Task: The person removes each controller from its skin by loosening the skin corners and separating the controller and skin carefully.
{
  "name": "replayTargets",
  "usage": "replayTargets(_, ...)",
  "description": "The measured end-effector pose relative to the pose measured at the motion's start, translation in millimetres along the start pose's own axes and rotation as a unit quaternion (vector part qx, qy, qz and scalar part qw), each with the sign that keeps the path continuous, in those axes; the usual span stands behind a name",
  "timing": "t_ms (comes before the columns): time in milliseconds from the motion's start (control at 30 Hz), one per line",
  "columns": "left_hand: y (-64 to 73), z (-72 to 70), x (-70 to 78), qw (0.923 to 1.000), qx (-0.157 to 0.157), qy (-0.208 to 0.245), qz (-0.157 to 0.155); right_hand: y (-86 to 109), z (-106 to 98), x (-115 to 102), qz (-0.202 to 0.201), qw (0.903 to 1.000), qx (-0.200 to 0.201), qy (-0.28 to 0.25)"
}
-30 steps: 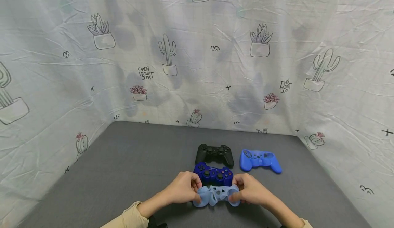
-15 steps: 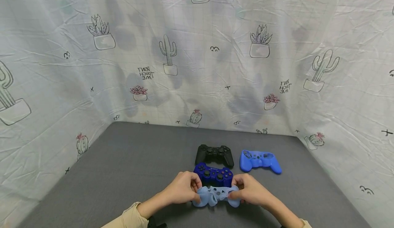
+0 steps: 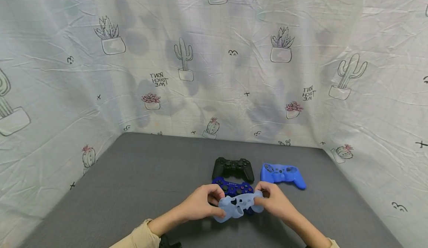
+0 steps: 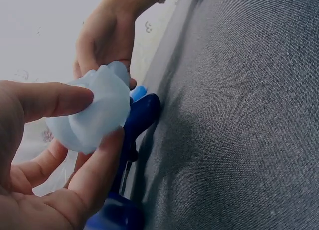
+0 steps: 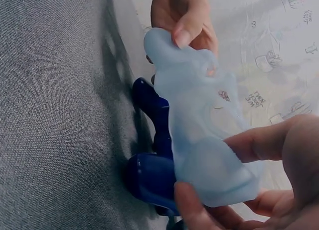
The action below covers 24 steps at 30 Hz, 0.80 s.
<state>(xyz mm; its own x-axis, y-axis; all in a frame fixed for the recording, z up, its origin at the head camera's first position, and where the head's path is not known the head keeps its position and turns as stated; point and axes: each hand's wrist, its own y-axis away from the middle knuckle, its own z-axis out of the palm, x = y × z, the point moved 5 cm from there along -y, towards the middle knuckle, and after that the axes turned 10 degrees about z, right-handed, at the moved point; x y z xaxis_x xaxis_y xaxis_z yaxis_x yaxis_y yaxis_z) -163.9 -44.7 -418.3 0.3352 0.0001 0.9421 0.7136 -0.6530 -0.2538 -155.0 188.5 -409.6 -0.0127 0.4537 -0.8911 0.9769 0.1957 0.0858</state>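
A pale blue translucent silicone controller cover [image 3: 245, 201] is held up between both hands, above the table. My left hand [image 3: 202, 203] pinches its left grip end, thumb on one side and fingers on the other, as the left wrist view shows on the cover [image 4: 102, 108]. The right hand [image 3: 275, 202] pinches the other end; in the right wrist view the cover [image 5: 194, 115] spans from hand to hand. Just behind and below it lies a dark blue game controller [image 3: 234, 187], partly hidden by the cover. Its grips also show in the right wrist view.
A black game controller [image 3: 233, 168] lies behind the dark blue one. To its right is a bright blue controller cover [image 3: 282, 174]. The grey table [image 3: 150, 166] meets a white curtain [image 3: 214, 73] with cactus prints at its back and sides.
Both hands have lifted the pale cover a little and moved it forward, so it now overlaps the dark blue controller more. The cover has tilted, its right end higher. The other things lie unmoved.
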Motion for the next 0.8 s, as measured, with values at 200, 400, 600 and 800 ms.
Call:
replayTargets(200,-0.9,-0.6,0.8,0.9991,0.014,0.040,0.000,-0.1,-3.0,-0.8,0.013,0.9989,0.034,-0.028)
replayTargets(400,-2.4,-1.3,-0.3,0.9988,0.021,0.043,-0.009,-0.5,-4.4,-0.8,0.019,0.9972,0.039,-0.061)
replayTargets(600,-2.4,-0.2,-2.3,0.9966,0.022,0.068,-0.041,-0.9,-5.1,-2.0,0.023,0.9962,0.032,-0.077)
replayTargets(800,-2.7,5.1,-0.9,0.9932,0.008,0.109,-0.040,-1.4,-6.4,-2.2,0.029,0.9956,0.027,-0.084)
